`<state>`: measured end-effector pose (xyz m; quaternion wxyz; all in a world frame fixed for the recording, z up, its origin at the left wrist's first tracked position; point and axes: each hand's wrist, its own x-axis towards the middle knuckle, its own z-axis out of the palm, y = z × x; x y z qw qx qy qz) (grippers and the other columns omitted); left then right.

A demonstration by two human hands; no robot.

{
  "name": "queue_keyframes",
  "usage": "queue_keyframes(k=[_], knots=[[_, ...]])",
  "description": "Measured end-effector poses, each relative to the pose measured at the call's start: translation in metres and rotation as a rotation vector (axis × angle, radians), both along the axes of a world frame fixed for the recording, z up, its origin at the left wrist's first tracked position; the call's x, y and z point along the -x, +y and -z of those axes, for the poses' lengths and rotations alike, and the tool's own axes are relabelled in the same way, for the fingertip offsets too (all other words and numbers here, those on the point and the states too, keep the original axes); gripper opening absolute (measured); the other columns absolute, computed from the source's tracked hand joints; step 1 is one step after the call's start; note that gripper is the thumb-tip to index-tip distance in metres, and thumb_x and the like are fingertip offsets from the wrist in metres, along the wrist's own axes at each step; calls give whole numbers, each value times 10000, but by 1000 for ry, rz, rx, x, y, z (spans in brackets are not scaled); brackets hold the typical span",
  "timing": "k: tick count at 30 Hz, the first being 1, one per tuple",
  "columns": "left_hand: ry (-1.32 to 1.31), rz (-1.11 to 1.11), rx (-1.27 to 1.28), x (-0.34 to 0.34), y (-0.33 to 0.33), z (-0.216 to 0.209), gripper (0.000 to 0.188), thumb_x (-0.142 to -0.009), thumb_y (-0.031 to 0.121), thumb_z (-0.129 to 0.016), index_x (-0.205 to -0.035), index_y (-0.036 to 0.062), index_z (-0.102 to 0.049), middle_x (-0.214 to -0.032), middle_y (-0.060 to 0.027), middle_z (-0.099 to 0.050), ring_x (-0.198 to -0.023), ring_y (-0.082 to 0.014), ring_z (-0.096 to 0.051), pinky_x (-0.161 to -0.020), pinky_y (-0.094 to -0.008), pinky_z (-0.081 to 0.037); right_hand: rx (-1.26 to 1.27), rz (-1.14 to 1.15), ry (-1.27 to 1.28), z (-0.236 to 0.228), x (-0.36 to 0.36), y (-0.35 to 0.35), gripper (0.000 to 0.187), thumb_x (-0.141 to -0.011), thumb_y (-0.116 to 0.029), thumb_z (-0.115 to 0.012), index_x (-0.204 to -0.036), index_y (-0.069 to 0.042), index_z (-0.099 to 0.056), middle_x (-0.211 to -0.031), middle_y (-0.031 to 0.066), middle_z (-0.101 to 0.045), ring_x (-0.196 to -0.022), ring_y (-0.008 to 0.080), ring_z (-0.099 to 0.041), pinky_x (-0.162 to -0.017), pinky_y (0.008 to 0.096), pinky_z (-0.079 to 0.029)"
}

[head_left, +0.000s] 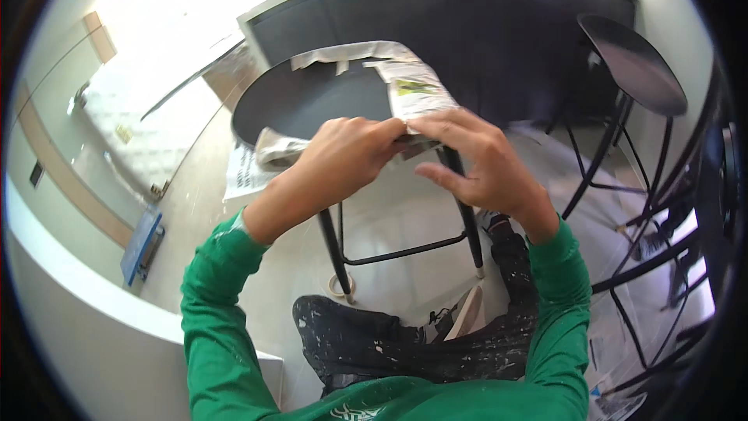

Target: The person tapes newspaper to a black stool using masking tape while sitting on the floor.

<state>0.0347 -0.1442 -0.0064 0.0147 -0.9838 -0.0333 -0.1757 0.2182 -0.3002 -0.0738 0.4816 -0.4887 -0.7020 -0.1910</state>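
A dark bar stool [312, 97] stands in front of me, its seat rim partly wrapped in newspaper [421, 90] along the far and right sides. A loose rolled flap of newspaper [279, 148] hangs at the near left edge. My left hand [343, 157] is closed at the near right rim, its fingertips pinching the newspaper's edge. Beside it my right hand [479, 157] lies against the paper with fingers stretched and thumb apart. The undersides of the left fingers are hidden.
A tape roll [340, 286] lies on the floor by a stool leg. Another dark stool [635, 66] stands to the right, before a dark-fronted counter [444, 23]. A blue dolly [142, 245] is at the left. My bent legs [351, 327] are below the stool.
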Motion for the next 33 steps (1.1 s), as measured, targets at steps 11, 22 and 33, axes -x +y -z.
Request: queue_keyframes(k=[11,22,33], knots=[[-249,73,-228,118,48,1,579,-813,308,-881,-1316,118,-667,-1119,-62,-734,-1007,-274,-697,-911,-401,-558,76,102,111,-5,17,23,124,-909,-71,-771,-999,6,-736,-910,139,-727,-836,279,-709,-780,364,-545],[-5,78,180,129,110,-22,263,-930,306,-791,-981,49,-791,-760,-111,-685,-668,-263,-606,-719,-395,-510,270,216,-68,-52,51,20,226,-874,-124,-792,-1010,36,-710,-976,148,-735,-940,257,-689,-881,357,-524],[100,2,279,127,112,-37,514,-1083,456,-582,-1047,-17,-780,-849,-161,-643,-747,-304,-543,-765,-407,-491,409,222,-5,-45,98,68,168,-902,-149,-793,-947,3,-735,-817,128,-692,-739,264,-682,-680,356,-503]])
